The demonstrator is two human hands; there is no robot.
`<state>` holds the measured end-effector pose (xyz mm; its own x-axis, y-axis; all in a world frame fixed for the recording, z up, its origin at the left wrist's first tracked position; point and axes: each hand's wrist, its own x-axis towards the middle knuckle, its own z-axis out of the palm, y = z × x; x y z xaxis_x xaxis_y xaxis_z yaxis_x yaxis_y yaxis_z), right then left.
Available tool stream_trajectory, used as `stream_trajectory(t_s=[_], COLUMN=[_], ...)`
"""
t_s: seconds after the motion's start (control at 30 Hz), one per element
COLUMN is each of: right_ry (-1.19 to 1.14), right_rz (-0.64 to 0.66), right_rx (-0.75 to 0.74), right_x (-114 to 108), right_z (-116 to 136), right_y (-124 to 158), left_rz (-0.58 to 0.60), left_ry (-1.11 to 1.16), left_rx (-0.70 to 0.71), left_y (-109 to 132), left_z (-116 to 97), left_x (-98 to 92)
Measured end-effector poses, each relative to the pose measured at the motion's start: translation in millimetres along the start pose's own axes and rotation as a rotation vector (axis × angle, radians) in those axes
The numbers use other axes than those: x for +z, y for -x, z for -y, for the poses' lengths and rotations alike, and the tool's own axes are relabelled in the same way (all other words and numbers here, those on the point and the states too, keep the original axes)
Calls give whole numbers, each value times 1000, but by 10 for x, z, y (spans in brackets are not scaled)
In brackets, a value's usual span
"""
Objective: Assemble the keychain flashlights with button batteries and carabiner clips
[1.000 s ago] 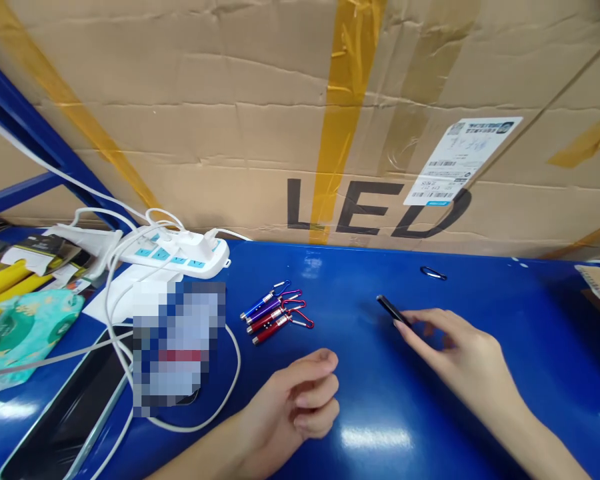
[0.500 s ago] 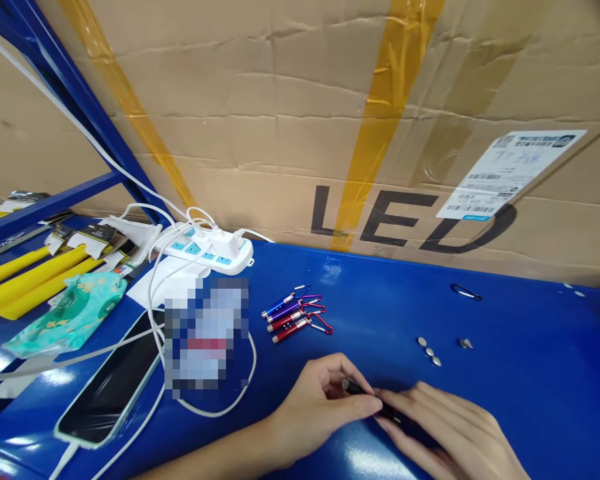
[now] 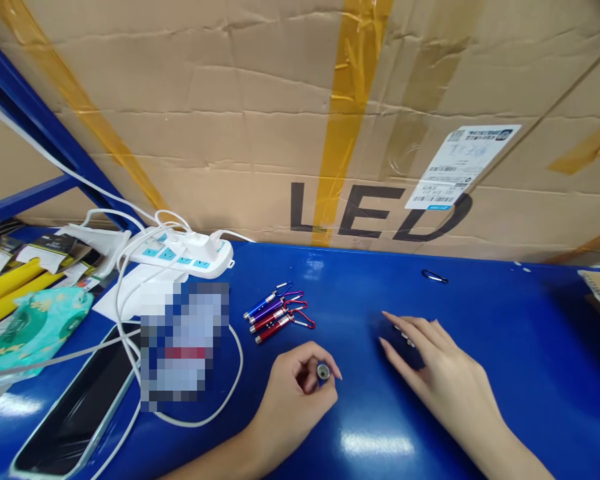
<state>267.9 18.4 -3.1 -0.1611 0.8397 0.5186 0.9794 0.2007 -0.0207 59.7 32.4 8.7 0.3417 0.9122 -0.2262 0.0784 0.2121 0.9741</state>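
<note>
My left hand (image 3: pixel 300 387) is closed round a small dark tube (image 3: pixel 323 372), its hollow metal-rimmed end facing up between thumb and index finger. To the right, my right hand (image 3: pixel 440 373) is spread low over the table, thumb and fingers apart, beside small silver button cells (image 3: pixel 405 337) that its fingers partly cover. Several small torches in blue, purple and red (image 3: pixel 273 320), each with a carabiner clip, lie side by side beyond my left hand. A loose black carabiner (image 3: pixel 435 276) rests farther back.
A blue table (image 3: pixel 350 280) meets a large cardboard box (image 3: pixel 260 153) marked LED. On the left are a white power strip (image 3: pixel 207 267) with looping cables, a phone (image 3: pixel 80 407), a blurred-out item (image 3: pixel 185 347), a green packet (image 3: pixel 45 327) and yellow-handled goods (image 3: pixel 15 287).
My hands have separated. My left hand has turned the tube so its open end shows; my right hand has let go and moved right to the button cells. The view has shifted right.
</note>
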Motion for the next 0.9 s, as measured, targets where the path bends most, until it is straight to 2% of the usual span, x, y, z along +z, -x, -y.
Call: stream_trajectory(t_s=[0.13, 0.33, 0.53, 0.67, 0.9], right_ry=[76, 112, -2, -88, -292], right_rz=[36, 48, 49, 77, 158], right_rx=[16, -3, -49, -79, -29], right_x=[79, 147, 110, 104, 62], right_z=[-119, -146, -150, -131, -44], right_y=[31, 110, 110, 83, 47], left_rz=[-9, -46, -125, -104, -61], left_ry=[0, -59, -9, -35, -106], left_rx=[-4, 27, 89, 106, 153], left_y=[34, 75, 106, 127, 137], left_z=[-23, -36, -21, 7, 66], left_x=[17, 5, 17, 37, 69])
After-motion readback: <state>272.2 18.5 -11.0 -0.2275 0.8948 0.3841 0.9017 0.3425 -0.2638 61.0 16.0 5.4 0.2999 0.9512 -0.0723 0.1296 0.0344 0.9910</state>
